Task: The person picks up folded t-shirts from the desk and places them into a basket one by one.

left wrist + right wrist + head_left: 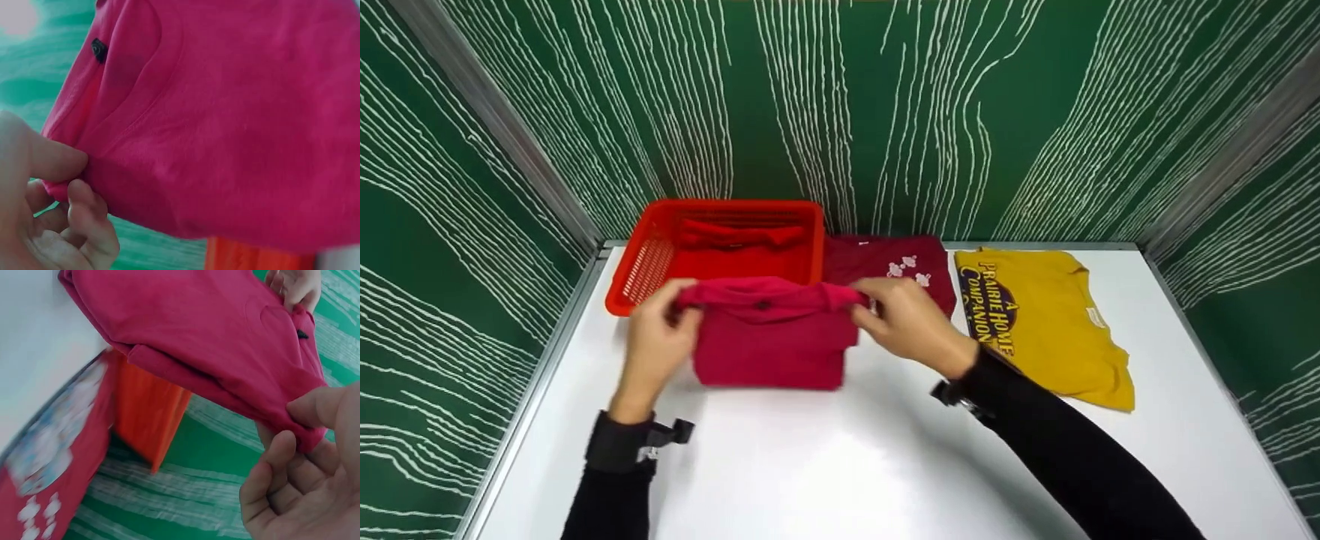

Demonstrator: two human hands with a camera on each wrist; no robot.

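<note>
A folded magenta T-shirt (772,352) hangs between my two hands, its neckline with a small dark label along the top. My left hand (658,337) pinches the shirt's upper left corner between thumb and fingers; the left wrist view shows this grip close up on the shirt (236,124). At the other upper corner my right hand (911,322) pinches the fabric, as the right wrist view also shows with the hand (304,461). In the head view the shirt overlaps the near side of a red plastic basket (622,289), hiding part of it.
Inside the basket lies a red garment (742,234). Right of it, against the back wall, rests a dark red shirt (877,255) with pale prints. A yellow shirt (1050,330) with lettering is spread at the right of the white table (780,465). Green patterned walls (915,112) enclose the table.
</note>
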